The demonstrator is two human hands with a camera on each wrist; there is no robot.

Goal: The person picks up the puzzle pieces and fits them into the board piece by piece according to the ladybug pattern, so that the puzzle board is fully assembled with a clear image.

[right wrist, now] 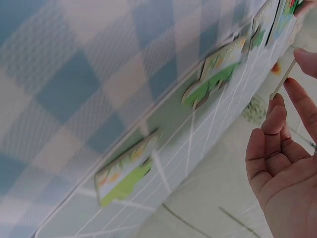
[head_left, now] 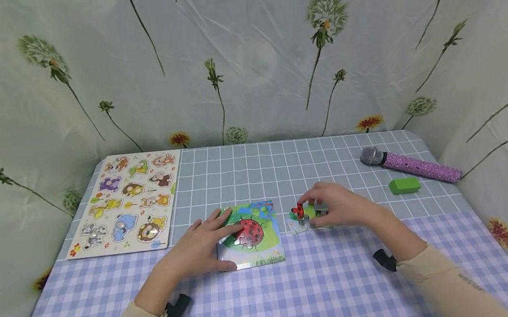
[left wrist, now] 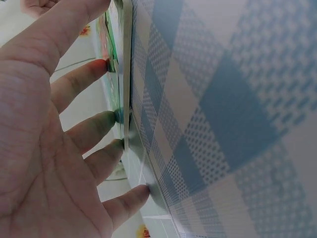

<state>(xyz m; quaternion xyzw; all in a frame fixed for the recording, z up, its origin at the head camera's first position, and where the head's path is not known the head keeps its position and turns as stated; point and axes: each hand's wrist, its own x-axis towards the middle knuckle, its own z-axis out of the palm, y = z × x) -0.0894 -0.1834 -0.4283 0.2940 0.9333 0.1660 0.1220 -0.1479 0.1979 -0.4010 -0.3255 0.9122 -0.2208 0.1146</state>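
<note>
your right grip (head_left: 336, 204) pinches a puzzle piece (head_left: 297, 211) | ladybug puzzle (head_left: 254, 236) lies left of it | your left grip (head_left: 204, 244), spread wide, is nearer, touching

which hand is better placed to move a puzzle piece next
Right, probably. The right hand pinches a thin, flat, pale-edged puzzle piece, while the left hand rests with spread fingers on the square, multicoloured ladybug puzzle, perhaps steadying it.

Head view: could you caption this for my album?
Left hand rests on a square ladybird puzzle; right hand pinches a red-and-black puzzle piece.
</note>
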